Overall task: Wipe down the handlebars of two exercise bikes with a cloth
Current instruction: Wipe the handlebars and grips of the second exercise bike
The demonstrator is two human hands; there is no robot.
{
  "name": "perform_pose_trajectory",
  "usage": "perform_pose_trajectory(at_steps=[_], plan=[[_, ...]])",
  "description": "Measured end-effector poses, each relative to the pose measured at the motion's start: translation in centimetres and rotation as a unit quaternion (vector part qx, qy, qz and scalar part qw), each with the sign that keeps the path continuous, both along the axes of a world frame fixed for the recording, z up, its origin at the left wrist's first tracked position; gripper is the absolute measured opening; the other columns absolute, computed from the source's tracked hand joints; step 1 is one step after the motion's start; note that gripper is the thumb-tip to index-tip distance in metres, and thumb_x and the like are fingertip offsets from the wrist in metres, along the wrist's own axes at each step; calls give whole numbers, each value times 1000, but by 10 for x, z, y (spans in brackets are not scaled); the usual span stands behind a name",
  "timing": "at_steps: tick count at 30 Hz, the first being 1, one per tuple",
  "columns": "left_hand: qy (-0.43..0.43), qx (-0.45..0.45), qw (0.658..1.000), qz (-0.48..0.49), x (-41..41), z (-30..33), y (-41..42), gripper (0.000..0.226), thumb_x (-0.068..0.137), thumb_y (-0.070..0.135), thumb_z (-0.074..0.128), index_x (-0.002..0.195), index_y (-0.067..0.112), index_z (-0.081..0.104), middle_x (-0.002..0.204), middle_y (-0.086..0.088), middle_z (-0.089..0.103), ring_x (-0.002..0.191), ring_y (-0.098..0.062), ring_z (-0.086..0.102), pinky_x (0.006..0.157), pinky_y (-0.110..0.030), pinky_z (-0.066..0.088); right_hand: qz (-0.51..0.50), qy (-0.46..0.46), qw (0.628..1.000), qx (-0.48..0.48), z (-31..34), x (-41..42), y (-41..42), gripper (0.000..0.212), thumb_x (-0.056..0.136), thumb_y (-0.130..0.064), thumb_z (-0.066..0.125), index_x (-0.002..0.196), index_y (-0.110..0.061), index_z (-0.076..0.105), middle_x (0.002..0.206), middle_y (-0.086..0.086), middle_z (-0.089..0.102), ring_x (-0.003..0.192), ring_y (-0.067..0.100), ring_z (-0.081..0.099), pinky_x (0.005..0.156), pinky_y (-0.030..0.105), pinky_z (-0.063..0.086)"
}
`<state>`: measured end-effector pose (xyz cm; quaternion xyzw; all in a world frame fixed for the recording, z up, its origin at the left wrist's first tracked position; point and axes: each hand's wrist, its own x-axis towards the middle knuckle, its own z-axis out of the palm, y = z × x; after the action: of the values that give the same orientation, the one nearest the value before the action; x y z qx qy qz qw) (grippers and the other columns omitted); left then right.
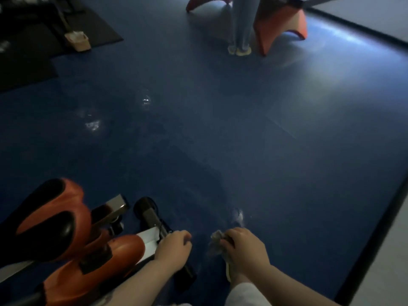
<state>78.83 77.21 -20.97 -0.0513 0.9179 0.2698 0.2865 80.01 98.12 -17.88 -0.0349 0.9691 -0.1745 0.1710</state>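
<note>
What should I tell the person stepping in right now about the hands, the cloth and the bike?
Left hand: fingers curled, over the bike's dark floor bar; an actual grip cannot be told.
Right hand: grips the crumpled grey cloth, held off the bike above the blue floor.
Orange exercise bike: lower left; its handlebars are not in view.
Done: nothing shown wiped.
Left: bring the cloth to both bikes' handlebars.

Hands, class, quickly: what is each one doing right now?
Left hand: fingers curled, apparently holding nothing; over the bike's base bar.
Right hand: gripping a crumpled grey cloth.
</note>
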Motion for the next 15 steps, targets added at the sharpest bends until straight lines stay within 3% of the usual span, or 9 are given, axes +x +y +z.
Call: perform_pose_trajectory(at_steps=[5,12,15], plan=[[-25,9,996,86,-72,0,42,31,93,32,47,122,31,59,127,6,60,116,-15,56,97,-29,44,131,-33,991,17,13,-119,50,26,94,-45,43,92,-25,59,93,-9,57,92,11,51,65,27,38],[1,42,974,223,-150,17,74,30,94,31,48,123,31,59,127,9,58,118,-12,55,101,-30,43,209,-44,977,11,31,-245,63,38,95,-50,39,58,-40,39,70,-19,42,77,2,41,53,15,25],[4,32,961,274,-174,17,59,29,95,30,49,122,31,59,128,9,59,119,-12,55,101,-29,42,240,-27,970,1,25,-287,36,30,95,-43,38,71,-31,51,81,-15,54,82,5,48,60,22,40]])
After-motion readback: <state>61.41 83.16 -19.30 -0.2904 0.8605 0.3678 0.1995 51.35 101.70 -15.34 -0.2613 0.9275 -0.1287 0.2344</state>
